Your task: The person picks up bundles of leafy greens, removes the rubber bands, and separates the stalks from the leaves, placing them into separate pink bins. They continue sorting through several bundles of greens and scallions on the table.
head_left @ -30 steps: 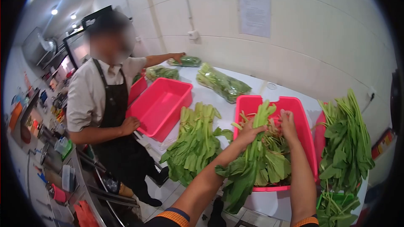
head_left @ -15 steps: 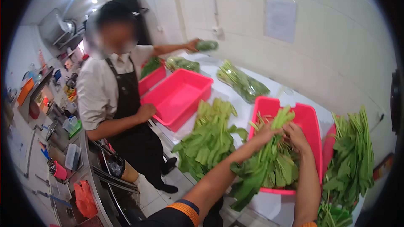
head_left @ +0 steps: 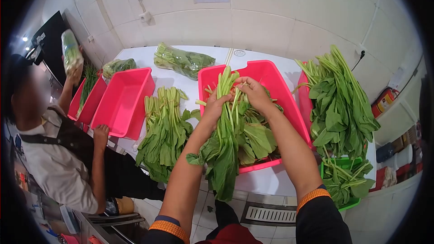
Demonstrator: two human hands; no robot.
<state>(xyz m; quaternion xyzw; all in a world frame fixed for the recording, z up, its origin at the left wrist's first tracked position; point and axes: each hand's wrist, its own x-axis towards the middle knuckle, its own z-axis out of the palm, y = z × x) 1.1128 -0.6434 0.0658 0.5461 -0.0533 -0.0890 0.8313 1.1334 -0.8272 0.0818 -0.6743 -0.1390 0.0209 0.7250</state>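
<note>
Over the pink tub (head_left: 289, 104), my left hand (head_left: 214, 107) is closed round the stems of a bunch of leafy greens (head_left: 224, 149). The bunch's leaves hang down over the tub's near left edge. My right hand (head_left: 257, 94) is beside it, thumb and fingertips pinched at the stems; the exact stalk between them is partly hidden. Beneath my hands, more loose greens (head_left: 257, 140) lie in the tub. Left of the tub, a pile of tied leafy greens (head_left: 165, 135) rests on the white table (head_left: 181, 77).
At left, a co-worker (head_left: 63, 153) holds up a wrapped vegetable pack (head_left: 71, 52), one hand at another pink tub (head_left: 124, 99). Wrapped greens (head_left: 183, 61) lie at the back. Greens heap (head_left: 337, 104) at right, above a green basket (head_left: 350, 203). Spring onions (head_left: 88, 88) fill a far-left tub.
My view has swung right and down. The co-worker has raised a wrapped pack from over the table. My hands stay at the bunch of leafy greens above the tub.
</note>
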